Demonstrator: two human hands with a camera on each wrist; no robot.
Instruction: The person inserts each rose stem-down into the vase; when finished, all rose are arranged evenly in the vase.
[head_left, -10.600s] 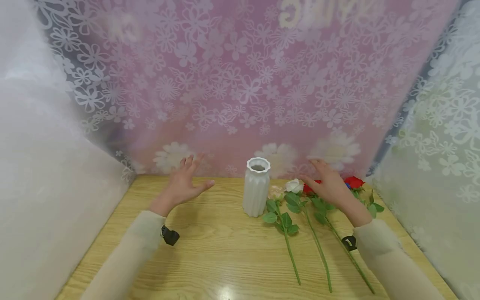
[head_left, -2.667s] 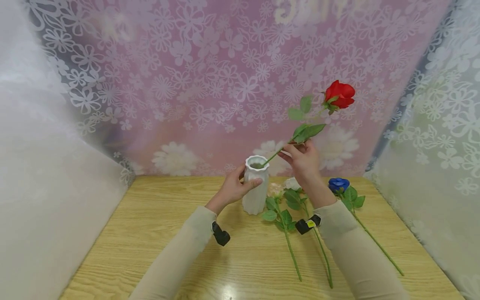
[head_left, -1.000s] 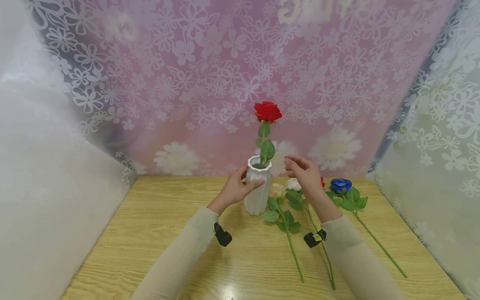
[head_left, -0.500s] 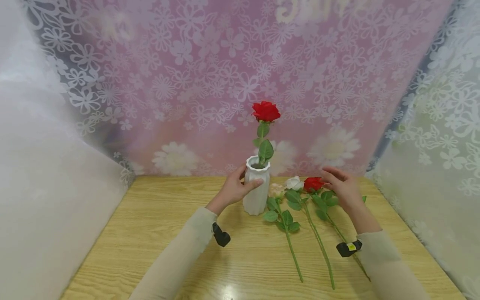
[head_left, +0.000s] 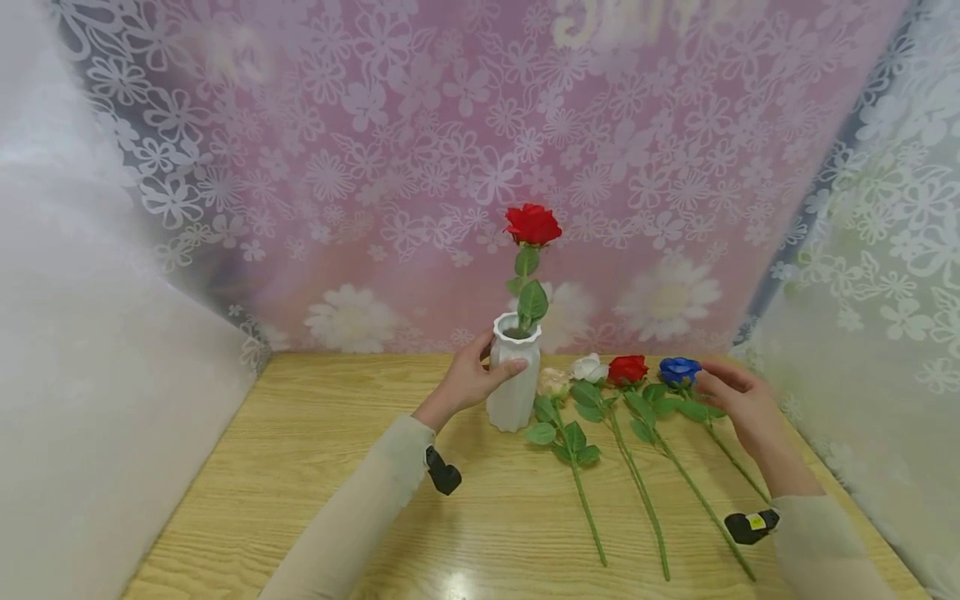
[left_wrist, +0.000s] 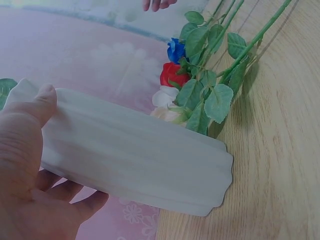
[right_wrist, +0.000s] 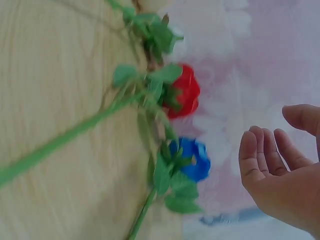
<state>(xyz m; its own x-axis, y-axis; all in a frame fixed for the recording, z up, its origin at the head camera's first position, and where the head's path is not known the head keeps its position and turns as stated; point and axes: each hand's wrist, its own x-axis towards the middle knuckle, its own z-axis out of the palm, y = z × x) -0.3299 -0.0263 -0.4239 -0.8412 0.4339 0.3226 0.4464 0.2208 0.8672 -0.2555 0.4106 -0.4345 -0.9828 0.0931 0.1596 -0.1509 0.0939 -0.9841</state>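
Observation:
A white fluted vase [head_left: 513, 387] stands upright on the table with a red rose [head_left: 533, 225] in it, its bloom and leaves above the scalloped mouth. My left hand [head_left: 472, 375] grips the vase's upper part, thumb across the front and fingers around the far side; the left wrist view shows thumb [left_wrist: 46, 102] and fingers on its wall. My right hand [head_left: 750, 408] holds nothing, its fingers loosely bent. In the head view its fingertips overlap the edge of a blue rose [head_left: 679, 372]; the right wrist view shows a gap between hand and bloom [right_wrist: 194, 160].
Left of the blue rose lie a second red rose [head_left: 627, 369], a white rose [head_left: 588, 367] and a pale peach rose [head_left: 553, 382], stems toward the front of the wooden table [head_left: 360, 500]. A pink flower-print curtain [head_left: 420, 167] hangs behind, with pale sheeting at both sides.
The red rose went into the vase and my right hand let go of its stem. Since then, that hand has moved right, over to the blue rose. My left hand keeps its hold on the vase.

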